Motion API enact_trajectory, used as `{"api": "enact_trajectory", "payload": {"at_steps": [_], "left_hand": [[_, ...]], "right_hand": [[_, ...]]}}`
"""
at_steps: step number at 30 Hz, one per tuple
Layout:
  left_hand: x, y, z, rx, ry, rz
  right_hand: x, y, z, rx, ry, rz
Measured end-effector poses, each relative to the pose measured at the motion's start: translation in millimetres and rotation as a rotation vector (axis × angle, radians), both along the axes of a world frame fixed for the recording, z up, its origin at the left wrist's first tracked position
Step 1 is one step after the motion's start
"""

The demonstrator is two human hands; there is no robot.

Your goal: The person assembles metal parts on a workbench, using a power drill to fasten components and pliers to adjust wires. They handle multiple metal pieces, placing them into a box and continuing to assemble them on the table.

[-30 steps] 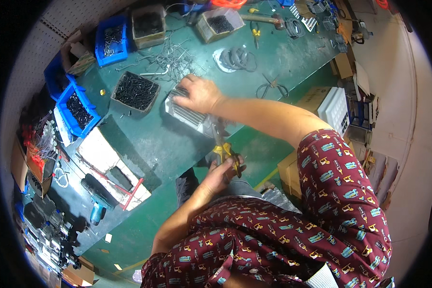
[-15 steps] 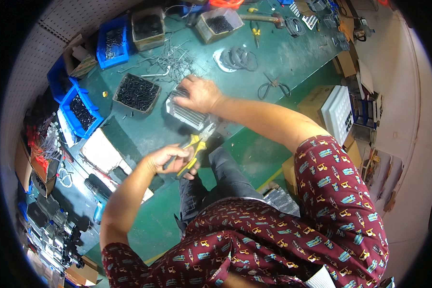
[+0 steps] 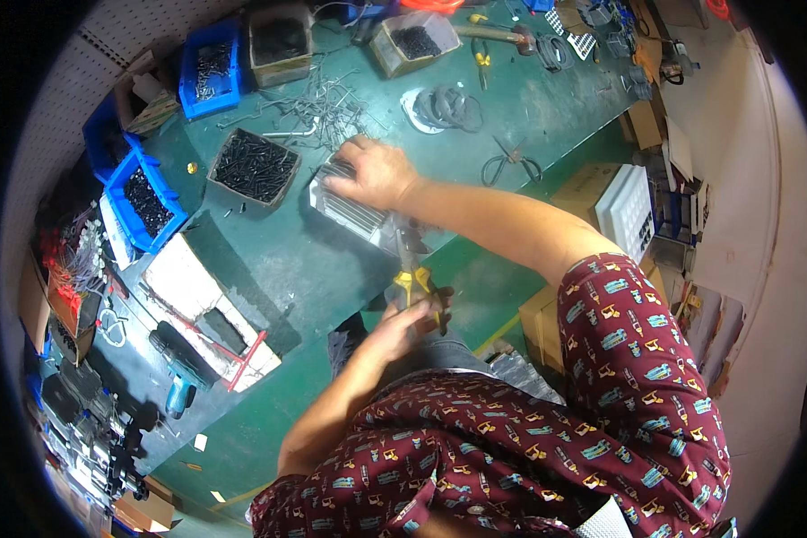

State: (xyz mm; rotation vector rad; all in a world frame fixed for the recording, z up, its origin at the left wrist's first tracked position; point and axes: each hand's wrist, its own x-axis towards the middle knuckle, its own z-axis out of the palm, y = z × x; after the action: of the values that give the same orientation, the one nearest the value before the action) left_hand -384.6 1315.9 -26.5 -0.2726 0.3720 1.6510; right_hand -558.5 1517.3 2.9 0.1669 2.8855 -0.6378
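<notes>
My left hand (image 3: 402, 328) is closed around the yellow-and-black handles of a pair of pliers (image 3: 412, 279). The pliers point away from me, their jaws by the near right corner of a finned metal block (image 3: 357, 215); whether they touch it I cannot tell. That silver block, ribbed like a heat sink, lies at the bench's near edge. Over its far end, my right hand (image 3: 376, 177) grips it with bent fingers, partly hiding the fins.
Left of the block stands a box of black screws (image 3: 255, 169). Beyond lie loose bent metal rods (image 3: 318, 112). Scissors (image 3: 512, 161) and black coils (image 3: 448, 109) rest to the right. Blue bins (image 3: 145, 199) and a power drill (image 3: 180, 394) are at left.
My left hand has swung right with the pliers, which now point more straight ahead. A red T-shaped tool on the white board has come into sight. My right hand stays on the block.
</notes>
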Motion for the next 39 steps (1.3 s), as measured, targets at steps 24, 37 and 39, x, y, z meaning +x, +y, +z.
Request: {"api": "enact_trajectory", "payload": {"at_steps": [24,37,39], "left_hand": [[7.3,10.9,8.0,-0.005,-0.065,0.058],[-173.2,-54.7,4.7,0.045,-0.027,-0.647],[-189.9,-53.6,-3.9,0.054,0.004,-0.717]], "right_hand": [[0.0,0.1,-0.4,-0.018,-0.011,-0.011],[-4.4,-1.2,-0.6,-0.028,-0.006,-0.001],[-2.0,-1.9,-3.4,-0.013,0.026,-0.002]]}}
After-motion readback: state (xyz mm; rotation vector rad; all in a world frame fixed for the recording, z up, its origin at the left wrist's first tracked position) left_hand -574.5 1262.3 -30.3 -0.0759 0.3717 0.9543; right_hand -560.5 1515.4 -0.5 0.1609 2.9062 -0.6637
